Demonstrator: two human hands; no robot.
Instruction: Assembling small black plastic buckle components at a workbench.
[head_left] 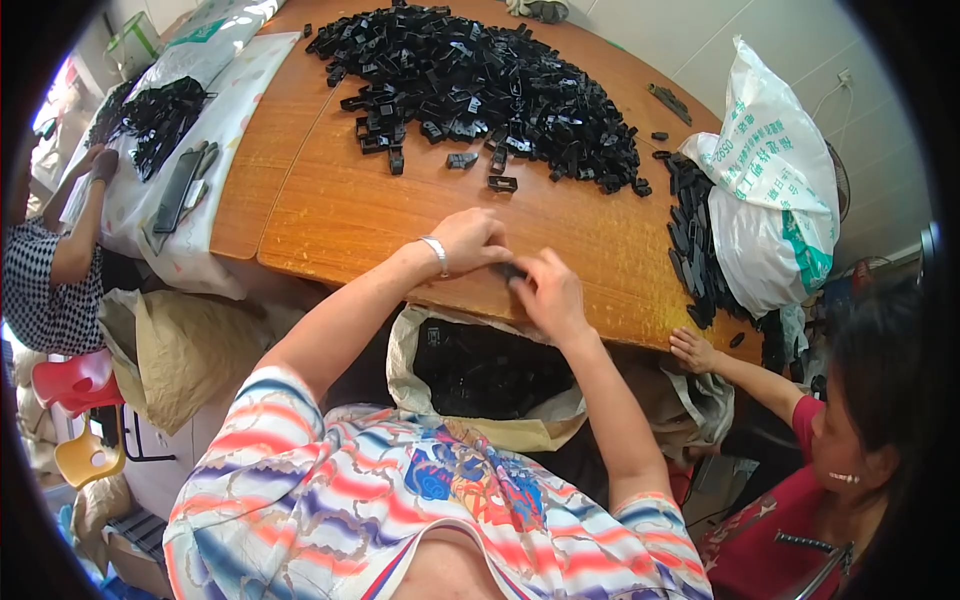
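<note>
Over the table's near edge, my left hand (470, 241) and my right hand (552, 298) meet with bent, closed fingers. Between their fingertips is a small black plastic part (512, 271), mostly covered by the fingers. The right thumb and fingers pinch it, and the left fingertips press at its other side. Just beyond my hands lie a few loose black plastic clips (502, 184) of a hollow, boxy shape. Behind these rises a large heap of similar black clips (470, 85). Below my hands, an open woven sack (403, 365) holds more black parts.
The wooden table (350, 215) curves around me. At right are a pile of long black pieces (688, 235), a white sack (770, 190) and a co-worker's hand (692, 350) on the edge. Another person works at left beside black parts (165, 120) and a phone-like dark slab (178, 190).
</note>
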